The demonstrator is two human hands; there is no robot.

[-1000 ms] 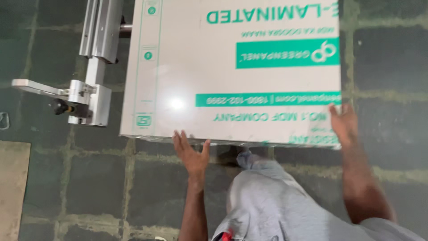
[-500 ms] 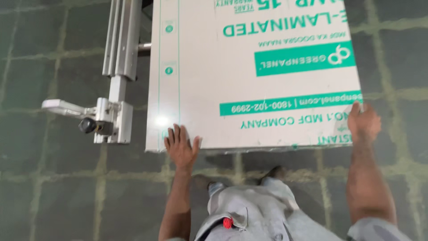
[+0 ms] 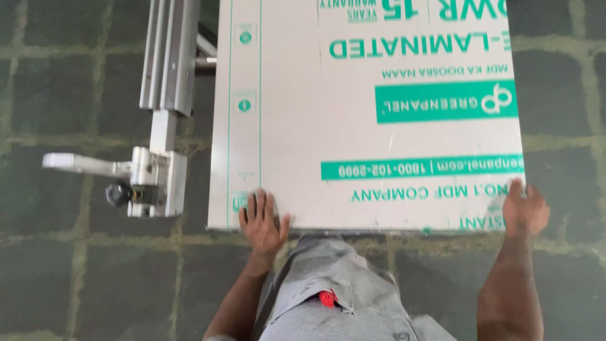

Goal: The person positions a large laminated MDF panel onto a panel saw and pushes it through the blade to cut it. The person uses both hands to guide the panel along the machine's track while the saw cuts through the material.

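1. Pressing down on the near edge of the laminated board [image 3: 372, 113], both hands sit at the bottom of the frame; the white, green-printed board fills the centre and upper right.
2. Slipping looks like the main risk: the glossy face offers flat palms little grip, so uneven pressure could skew the board against the metal fence rail [image 3: 169, 57] at upper left.
3. Pinching is another hazard, as I judge it, since fingers lie right at the board's edge.
4. The left hand [image 3: 262, 221] lies flat near the board's lower left corner, fingers spread and extended, palm on the surface, grasping nothing.
5. The right hand [image 3: 524, 208] rests on the lower right corner, fingers loosely curved over the edge; whether it grips underneath, I cannot tell.
6. A clamp fitting with black knob [image 3: 120, 192] stands left of the board, apart from both hands.
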